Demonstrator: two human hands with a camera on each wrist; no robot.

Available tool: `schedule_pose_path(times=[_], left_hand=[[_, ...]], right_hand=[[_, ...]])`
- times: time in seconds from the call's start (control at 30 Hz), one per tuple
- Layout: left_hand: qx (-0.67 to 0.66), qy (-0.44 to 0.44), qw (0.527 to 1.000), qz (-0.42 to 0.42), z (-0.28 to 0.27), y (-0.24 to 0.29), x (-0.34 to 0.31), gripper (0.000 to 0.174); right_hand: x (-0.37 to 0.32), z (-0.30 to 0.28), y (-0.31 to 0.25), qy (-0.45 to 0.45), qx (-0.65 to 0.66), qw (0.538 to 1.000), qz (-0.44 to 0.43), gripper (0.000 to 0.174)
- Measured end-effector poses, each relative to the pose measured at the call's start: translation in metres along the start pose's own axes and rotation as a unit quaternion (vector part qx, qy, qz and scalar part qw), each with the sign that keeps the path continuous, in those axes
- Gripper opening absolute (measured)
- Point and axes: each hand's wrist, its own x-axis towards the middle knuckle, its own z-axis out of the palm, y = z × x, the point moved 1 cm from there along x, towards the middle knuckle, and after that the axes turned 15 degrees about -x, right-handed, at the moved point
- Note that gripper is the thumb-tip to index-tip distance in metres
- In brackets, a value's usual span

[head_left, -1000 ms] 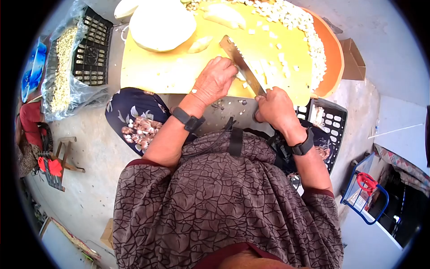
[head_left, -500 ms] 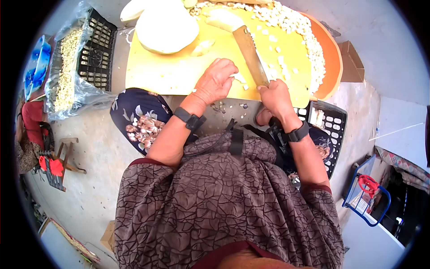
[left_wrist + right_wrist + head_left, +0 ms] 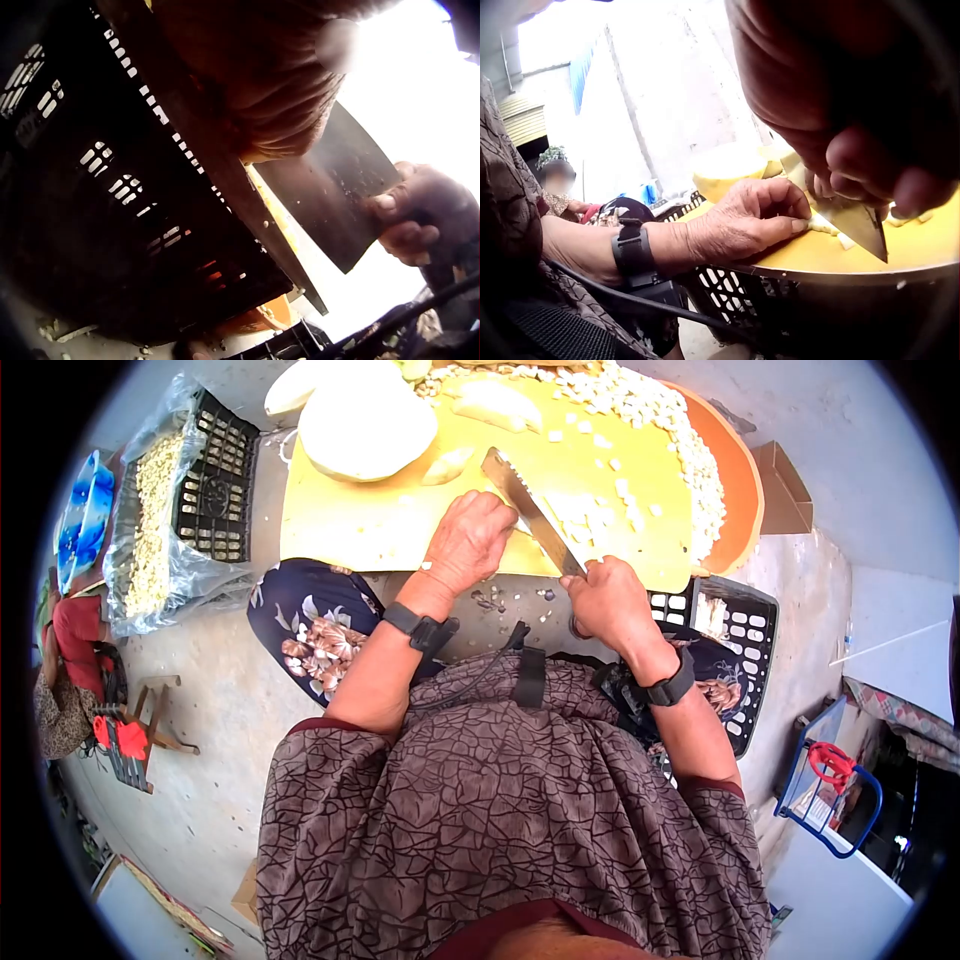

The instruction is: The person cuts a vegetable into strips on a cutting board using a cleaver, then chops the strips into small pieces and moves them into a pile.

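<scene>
My right hand (image 3: pixel 615 605) grips the handle of a broad kitchen knife (image 3: pixel 537 515) with notches along one edge. The blade slants across the near part of a yellow board (image 3: pixel 350 525), just right of my left hand (image 3: pixel 470 540). That hand has its fingers bent and pinches a pale strip (image 3: pixel 821 224) on the board, close to the blade in the right wrist view. Small pale cut pieces (image 3: pixel 575 520) lie right of the knife. In the left wrist view, the blade (image 3: pixel 330 187) shows beyond the underside of my left hand, and the strip is hidden.
A large pale rounded chunk (image 3: pixel 367 425) and long pale pieces (image 3: pixel 497 405) sit on the board. Diced pieces (image 3: pixel 700 480) heap along its right, by an orange basin (image 3: pixel 735 470). Black crates (image 3: pixel 215 480) stand left and below; another person (image 3: pixel 75 650) is far left.
The knife's tip swung right and away, then back left beside my left hand. Right hand dipped back toward the body. Left hand shifted slightly left, still at the strip.
</scene>
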Motion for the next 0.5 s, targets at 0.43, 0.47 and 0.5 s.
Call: schedule_pose_path(times=[0.43, 0.47, 0.5], left_hand=[[-0.015, -0.003, 1.000, -0.009, 0.001, 0.003, 0.002, 0.011], [-0.024, -0.005, 1.000, -0.009, 0.001, 0.003, 0.003, 0.012], [-0.034, -0.008, 0.999, -0.009, 0.000, 0.002, 0.003, 0.012]], right_hand=[[0.027, 0.022, -0.006, -0.014, -0.028, 0.999, -0.019, 0.025], [0.030, 0.026, -0.004, 0.006, -0.035, 0.999, -0.029, 0.026], [0.032, 0.022, -0.003, 0.008, -0.010, 1.000, -0.014, 0.026]])
